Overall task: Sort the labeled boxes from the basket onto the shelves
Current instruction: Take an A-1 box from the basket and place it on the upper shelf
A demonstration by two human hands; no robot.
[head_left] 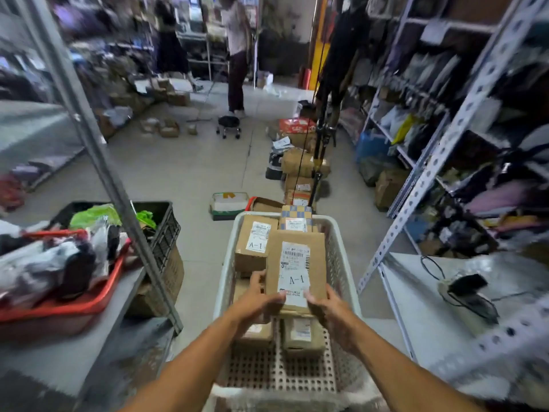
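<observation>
A white perforated basket [338, 263] stands on the floor in front of me, with several cardboard boxes in it. Both hands hold a flat cardboard box [297, 251] labelled A-1 above the basket. My left hand [258, 298] grips its near left edge and my right hand [329, 310] grips its near right corner. Behind it lies another box labelled A-1 [255, 242], and a checkered-top box [296, 218] sits at the far rim. Two more boxes [303, 337] lie under my hands.
Metal shelf [421, 307] at my right holds a black cable device [469, 292]. Left shelf post [98, 156] stands beside a red tray [74, 304] and black crate [166, 230] of bagged goods. Parcels [300, 165] line the floor ahead; a rolling stool [228, 126] and a person [237, 55] stand farther off.
</observation>
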